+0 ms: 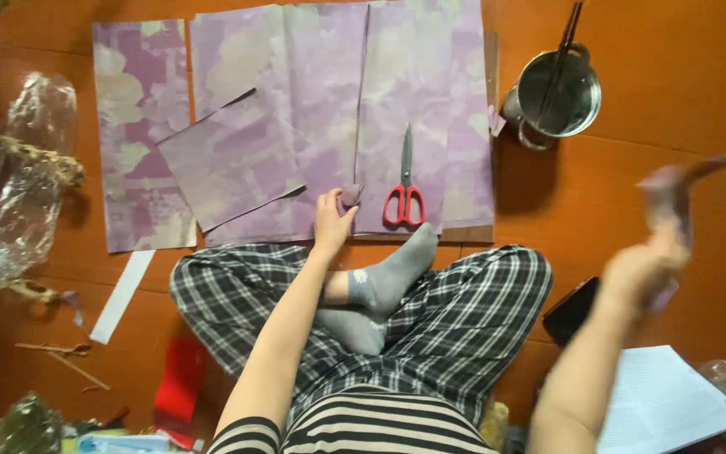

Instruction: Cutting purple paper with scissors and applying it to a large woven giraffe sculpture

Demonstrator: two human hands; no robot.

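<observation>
The left hand [332, 214] is pinching the folded corner of a purple patterned paper sheet [321, 126] that is lying spread on the orange floor [674, 84], just beside the red-handled scissors [404, 189]. The right hand [644, 269] is lifting off to the side, clenched around a blurred purple paper scrap [674, 189]. A metal pot [558, 94] is standing near the sheets, with dark chopsticks [566, 42] leaning inside it.

Dark phone [571, 311] by right knee; crinkled clear wrapper [18, 185] far left.
</observation>
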